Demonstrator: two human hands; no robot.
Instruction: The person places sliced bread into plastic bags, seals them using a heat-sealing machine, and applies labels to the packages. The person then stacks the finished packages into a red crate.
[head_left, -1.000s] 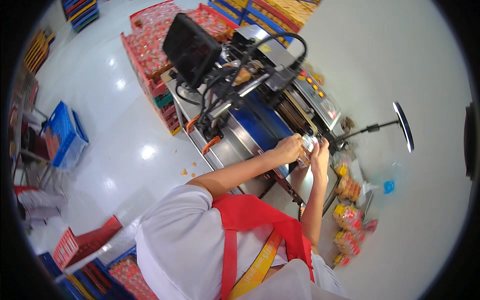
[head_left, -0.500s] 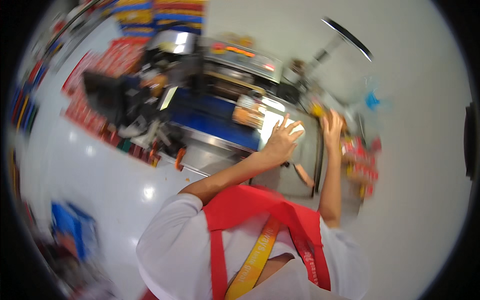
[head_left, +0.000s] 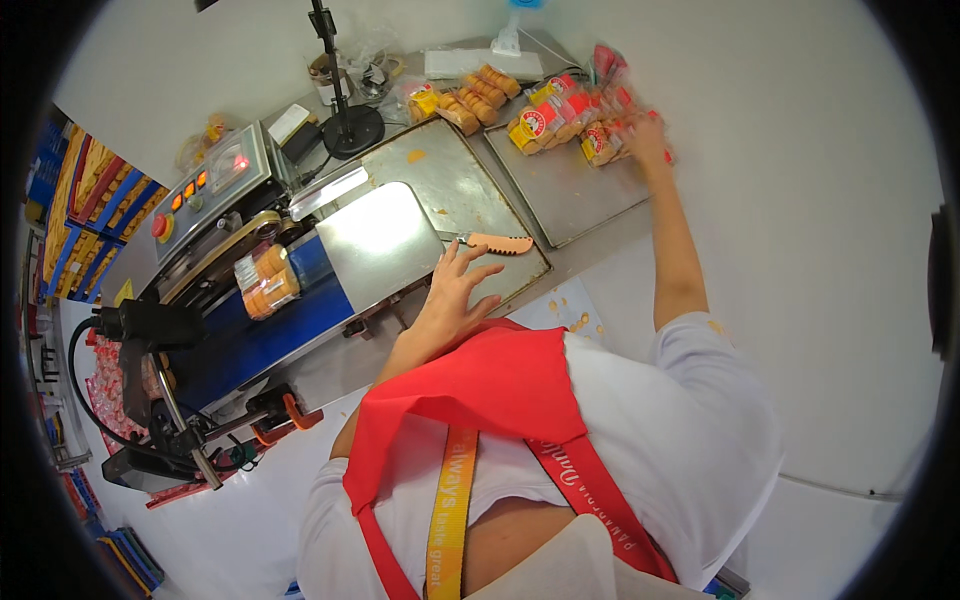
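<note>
My left hand (head_left: 455, 290) hovers by the near edge of a metal plate (head_left: 370, 265), fingers spread with nothing in them. Just beyond its fingertips, a tool with a peach-coloured, notched handle (head_left: 500, 243) lies on a worn metal tray (head_left: 455, 195). My right arm stretches far out to the right, where my right hand (head_left: 648, 142) is at a cluster of bagged bread rolls (head_left: 555, 118) with red and yellow printing. Motion blurs its fingers, so whether they grip a bag is unclear. A clear-wrapped pack of rolls (head_left: 266, 282) rests on the blue conveyor belt (head_left: 315, 270).
A sealing machine's control panel (head_left: 205, 190) with lit buttons stands behind the belt. A black stand (head_left: 350, 130) rises behind the tray. More packed rolls (head_left: 480, 95) lie at the back beside a second flat tray (head_left: 560, 195). A black bracketed device (head_left: 150, 325) overhangs the belt's left end.
My view has swung to the right. My right hand has reached out from beside the tray to the bagged rolls. My left hand stays open near the metal plate.
</note>
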